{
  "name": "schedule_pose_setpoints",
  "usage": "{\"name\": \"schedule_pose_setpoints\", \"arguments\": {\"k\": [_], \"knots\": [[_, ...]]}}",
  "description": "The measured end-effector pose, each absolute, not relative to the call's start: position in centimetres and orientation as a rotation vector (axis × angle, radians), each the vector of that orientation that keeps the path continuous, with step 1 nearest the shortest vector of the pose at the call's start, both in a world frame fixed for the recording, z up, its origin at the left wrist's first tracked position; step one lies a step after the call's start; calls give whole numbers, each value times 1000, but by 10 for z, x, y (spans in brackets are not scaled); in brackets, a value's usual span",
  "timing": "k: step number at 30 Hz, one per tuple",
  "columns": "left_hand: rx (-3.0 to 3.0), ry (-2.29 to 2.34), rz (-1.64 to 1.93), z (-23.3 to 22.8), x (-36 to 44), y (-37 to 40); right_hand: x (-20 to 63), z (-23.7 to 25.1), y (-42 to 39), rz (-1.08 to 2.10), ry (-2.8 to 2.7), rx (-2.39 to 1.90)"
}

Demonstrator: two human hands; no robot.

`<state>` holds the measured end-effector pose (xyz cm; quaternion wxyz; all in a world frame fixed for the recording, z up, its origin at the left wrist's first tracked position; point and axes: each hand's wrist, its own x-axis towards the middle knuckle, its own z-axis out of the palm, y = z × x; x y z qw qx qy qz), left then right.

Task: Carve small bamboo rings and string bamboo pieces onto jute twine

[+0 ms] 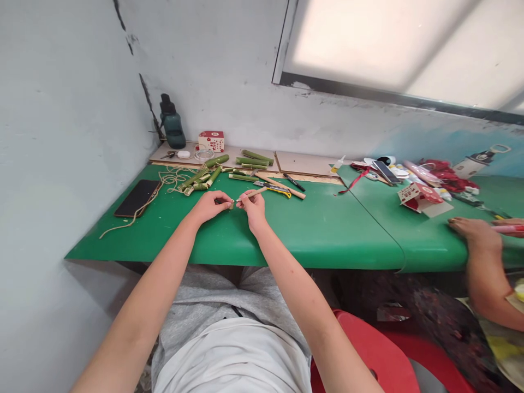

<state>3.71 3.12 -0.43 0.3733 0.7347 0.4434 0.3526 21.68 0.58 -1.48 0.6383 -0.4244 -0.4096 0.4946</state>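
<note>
Over the counter point(311, 234), the left hand point(210, 206) is pinching a small piece point(231, 206), perhaps bamboo; just right of it, the right hand point(252, 208) is pinching a slim stick point(257, 192). Seemingly the piece is being worked, the next move calling for steady alignment.

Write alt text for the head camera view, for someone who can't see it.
A person's left hand pinching a small tan piece, right hand gripping a slim stick, above a green table with cut stalks, string, a knife and a phone.
</note>
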Motion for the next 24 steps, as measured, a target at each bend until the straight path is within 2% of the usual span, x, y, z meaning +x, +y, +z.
{"name": "schedule_pose_setpoints", "arguments": {"k": [24], "knots": [[1883, 1128, 896, -4, 37, 31, 217, -14, 6, 1149, -919, -959]]}}
